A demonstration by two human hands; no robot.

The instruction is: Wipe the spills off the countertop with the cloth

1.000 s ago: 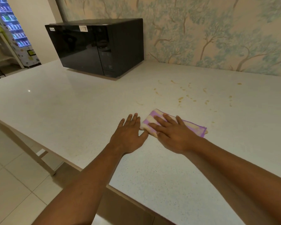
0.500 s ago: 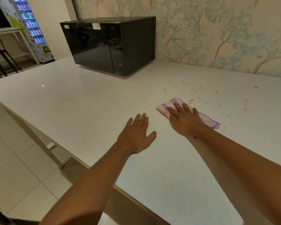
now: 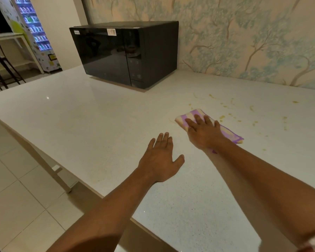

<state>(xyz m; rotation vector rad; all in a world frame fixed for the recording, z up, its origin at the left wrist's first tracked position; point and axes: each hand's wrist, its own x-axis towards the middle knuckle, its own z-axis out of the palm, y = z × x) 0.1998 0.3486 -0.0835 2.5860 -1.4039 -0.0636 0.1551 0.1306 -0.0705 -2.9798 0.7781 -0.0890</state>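
A folded purple-and-cream striped cloth (image 3: 193,115) lies flat on the white speckled countertop (image 3: 98,128). My right hand (image 3: 204,133) presses down on it, fingers spread over its top. Yellowish spills (image 3: 222,117) dot the counter just right of and beyond the cloth, reaching toward the wall. My left hand (image 3: 160,159) rests flat on the bare counter nearer to me and left of the cloth, fingers apart, holding nothing.
A black microwave (image 3: 127,53) stands at the back of the counter against the tree-patterned wall (image 3: 244,33). The counter's front edge (image 3: 44,157) runs diagonally at left over tiled floor. A vending machine (image 3: 35,33) and dark stool (image 3: 0,68) stand far left.
My right hand has slid the cloth away from me toward the spills and away from my left hand. The left hand has stayed flat on the counter.
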